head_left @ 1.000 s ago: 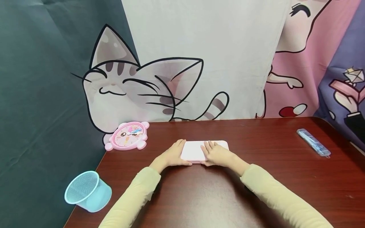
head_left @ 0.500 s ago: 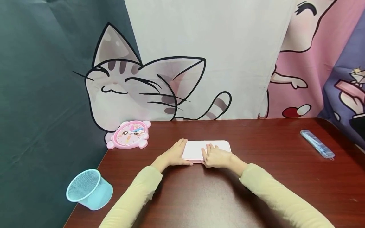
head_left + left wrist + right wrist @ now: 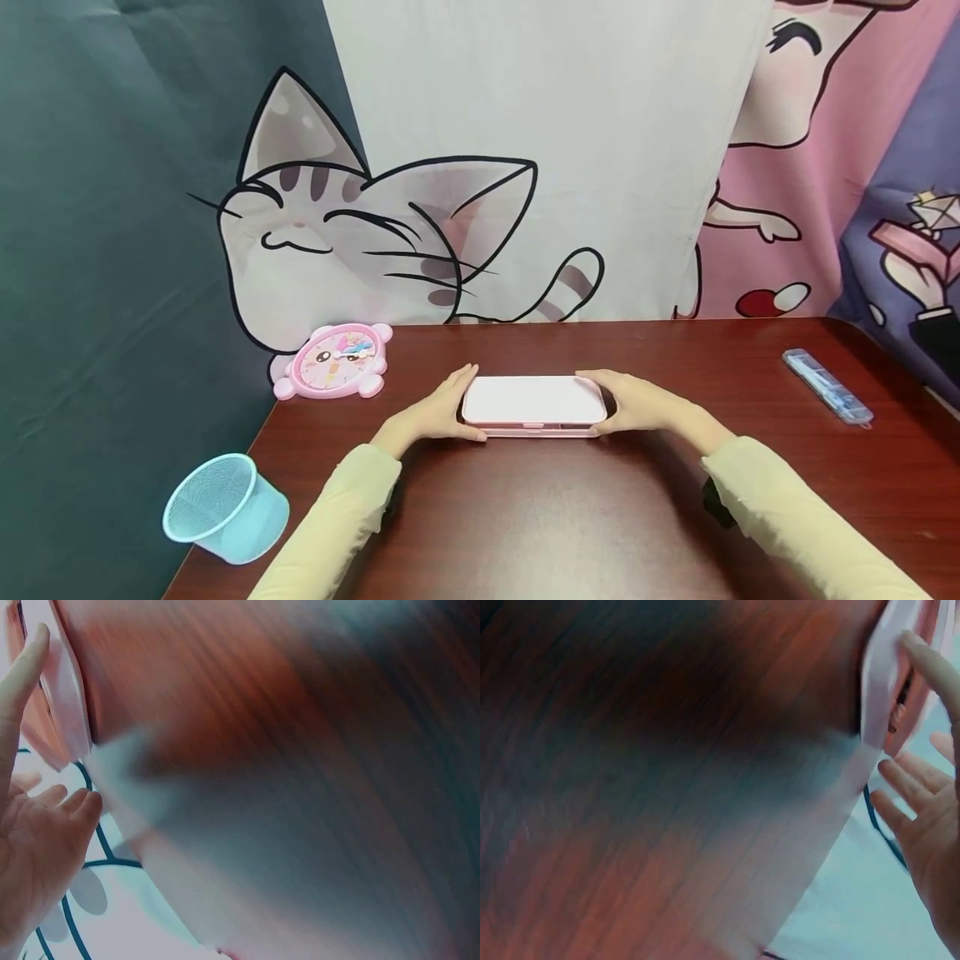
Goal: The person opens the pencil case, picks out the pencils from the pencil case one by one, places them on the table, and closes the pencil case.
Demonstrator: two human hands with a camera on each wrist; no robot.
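A flat white-and-pink pencil case (image 3: 534,400) lies on the table in front of me, with a small tab at the middle of its front edge. Its lid is slightly raised, leaving a narrow gap along the front. My left hand (image 3: 438,410) holds the left end, thumb at the front and fingers behind. At the right end my right hand (image 3: 637,402) grips the case the same way. Both wrist views show a thumb against the side of the case, the left hand (image 3: 41,832) and the right hand (image 3: 930,817) spread around its ends. What lies inside is hidden.
A pink clock (image 3: 335,361) lies at the back left of the brown table (image 3: 525,525). Near the left edge a light blue mesh basket (image 3: 247,517) leans on its side. A clear blue narrow case (image 3: 827,387) lies at the far right. A cartoon curtain hangs behind.
My right hand has moved from the front middle of the pencil case to its right end. The lid has come up slightly, and the case sits a little further left and nearer.
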